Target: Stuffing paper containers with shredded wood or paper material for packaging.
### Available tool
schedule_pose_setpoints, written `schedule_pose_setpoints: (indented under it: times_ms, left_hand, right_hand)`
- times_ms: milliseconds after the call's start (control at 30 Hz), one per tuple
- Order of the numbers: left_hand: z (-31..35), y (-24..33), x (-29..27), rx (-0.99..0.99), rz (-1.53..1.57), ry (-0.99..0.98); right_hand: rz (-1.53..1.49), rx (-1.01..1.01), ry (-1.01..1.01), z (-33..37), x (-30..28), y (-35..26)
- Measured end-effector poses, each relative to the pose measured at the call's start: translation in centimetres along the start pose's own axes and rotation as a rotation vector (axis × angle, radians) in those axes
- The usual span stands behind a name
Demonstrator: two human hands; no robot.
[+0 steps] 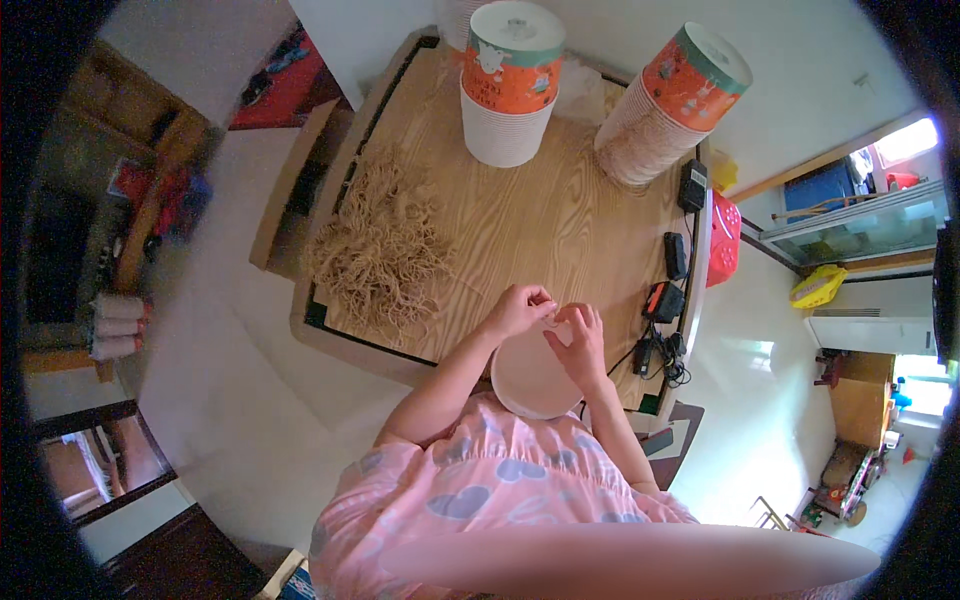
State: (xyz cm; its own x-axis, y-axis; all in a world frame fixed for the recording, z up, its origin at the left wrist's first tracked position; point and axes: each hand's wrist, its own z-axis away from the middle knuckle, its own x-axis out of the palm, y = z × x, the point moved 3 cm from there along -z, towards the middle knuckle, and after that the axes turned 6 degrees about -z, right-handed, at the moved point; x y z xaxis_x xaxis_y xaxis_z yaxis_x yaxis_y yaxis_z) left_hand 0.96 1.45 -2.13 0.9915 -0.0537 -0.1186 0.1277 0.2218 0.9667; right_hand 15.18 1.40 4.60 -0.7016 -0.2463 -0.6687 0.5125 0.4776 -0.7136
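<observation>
A white round paper tub [535, 380] sits close to my body at the table's near edge. Over its far rim my two hands come together. The fingers of my left hand [518, 310] are pinched at the rim, and what they hold is too small to make out. My right hand [580, 345] faces it from the right, thumb and fingers curled together, also on something I cannot make out. To the left lies a loose heap of tan twine strands [385, 245].
Two tall stacks of paper tubs, one upright [510, 90] and one leaning [670, 110], stand at the table's far side. Along the right edge lie black power adapters [692, 187], a black-and-orange battery [662, 302] and coiled cable [672, 365]. A red basket [723, 240] is beyond that edge.
</observation>
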Motion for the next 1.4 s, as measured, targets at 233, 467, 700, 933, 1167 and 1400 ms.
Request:
schedule_pose_setpoints:
  times_ms: [233, 467, 700, 933, 1167, 1400]
  left_hand:
    - [-0.3, -0.7, 0.3, -0.022, 0.017, 0.001]
    - [-0.1, -0.3, 0.1, 0.036, -0.014, -0.004]
    - [-0.2, -1.6, 0.1, 0.029, 0.037, -0.005]
    - [0.2, -1.6, 0.1, -0.071, 0.145, -0.026]
    - [0.2, -2.2, 0.2, -0.025, 0.273, 0.019]
    - [0.4, -1.7, -0.2, -0.07, 0.321, 0.028]
  right_hand:
    - [-0.062, 0.042, -0.041, -0.2, -0.1, 0.3]
    - [-0.351, 0.217, 0.15, 0.2, 0.3, 1.8]
    - [-0.389, 0.328, 0.153, -0.5, 1.1, 2.0]
    - [-0.309, 0.38, 0.128, -1.2, 1.5, 1.7]
    - [-0.276, 0.316, 0.095, -1.1, 1.6, 1.7]
    - [-0.418, 0.358, 0.063, -0.6, 1.8, 1.9]
